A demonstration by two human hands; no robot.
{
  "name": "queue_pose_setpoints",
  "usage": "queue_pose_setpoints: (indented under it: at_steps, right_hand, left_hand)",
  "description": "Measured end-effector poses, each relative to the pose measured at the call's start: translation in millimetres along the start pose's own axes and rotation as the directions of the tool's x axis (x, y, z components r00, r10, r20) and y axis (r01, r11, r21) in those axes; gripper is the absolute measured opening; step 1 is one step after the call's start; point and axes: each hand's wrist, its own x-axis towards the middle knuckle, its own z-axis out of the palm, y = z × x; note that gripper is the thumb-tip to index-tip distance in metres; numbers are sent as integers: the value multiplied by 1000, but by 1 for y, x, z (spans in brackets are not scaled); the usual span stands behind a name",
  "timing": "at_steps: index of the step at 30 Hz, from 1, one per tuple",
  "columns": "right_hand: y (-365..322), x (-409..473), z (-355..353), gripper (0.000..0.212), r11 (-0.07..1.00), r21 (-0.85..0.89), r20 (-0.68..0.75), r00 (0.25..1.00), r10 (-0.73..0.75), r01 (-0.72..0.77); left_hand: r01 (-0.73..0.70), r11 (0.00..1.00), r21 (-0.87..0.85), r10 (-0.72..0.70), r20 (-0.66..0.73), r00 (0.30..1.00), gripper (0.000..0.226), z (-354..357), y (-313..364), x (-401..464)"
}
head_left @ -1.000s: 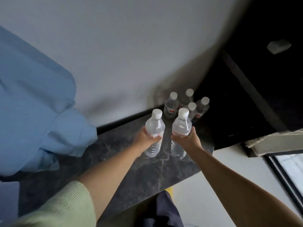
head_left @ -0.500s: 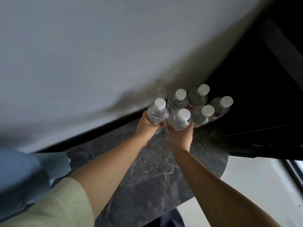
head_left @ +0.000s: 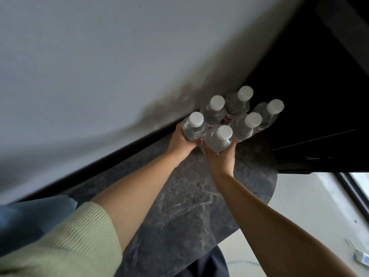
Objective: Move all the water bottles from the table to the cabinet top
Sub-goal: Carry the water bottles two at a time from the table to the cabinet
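Note:
Several clear water bottles with white caps stand clustered at the far right corner of the dark marbled cabinet top (head_left: 189, 196), against the wall. My left hand (head_left: 180, 139) is wrapped around the left bottle (head_left: 194, 125) at the cluster's near left. My right hand (head_left: 221, 158) grips the neighbouring bottle (head_left: 219, 137) right beside it. Both held bottles are upright and press against the standing group (head_left: 239, 108). Whether their bases rest on the surface is hidden by my hands.
A grey wall (head_left: 119, 66) runs along the back of the cabinet top. A black cabinet or panel (head_left: 319, 96) rises on the right. Blue fabric (head_left: 30, 222) lies at the left. Pale floor (head_left: 309, 206) shows beyond the rounded right edge.
Both hands carried their bottles forward from mid-counter to the group in the corner. Over the last half second they barely shifted, staying closed around the bottles.

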Motion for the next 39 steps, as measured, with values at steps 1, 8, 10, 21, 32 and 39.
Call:
queue_pose_setpoints:
  at_steps: [1, 8, 10, 21, 32, 39]
  right_hand:
    - [-3, -1, -1, 76, 1000, -4, 4, 1000, 21, -21]
    - [-32, -23, -29, 82, 991, -87, 68, 992, 103, -97]
    - [-46, -33, -45, 79, 990, -121, 79, 993, 85, -75]
    - [-155, -90, -152, 68, 863, -441, 248, 958, -145, 245]
    - [-234, -119, -166, 55, 289, -679, 584, 735, -344, 675]
    - [-235, -128, -159, 49, -33, -497, 833, 467, -297, 867]
  left_hand:
    - [10, 1000, 21, -10, -2, 1000, 72, -1, 2, -2]
    - [92, 980, 177, -82, -62, 995, 105, -15, 22, -36]
    - [52, 975, 215, -38, -72, 997, 101, -18, 39, -49]
    - [-182, 922, 341, 201, -20, 979, 81, -23, 162, -151]
    - [-199, 733, 651, 290, -35, 956, 70, -59, 208, -233]
    - [63, 840, 540, 162, -360, 919, 65, -56, 181, -282]
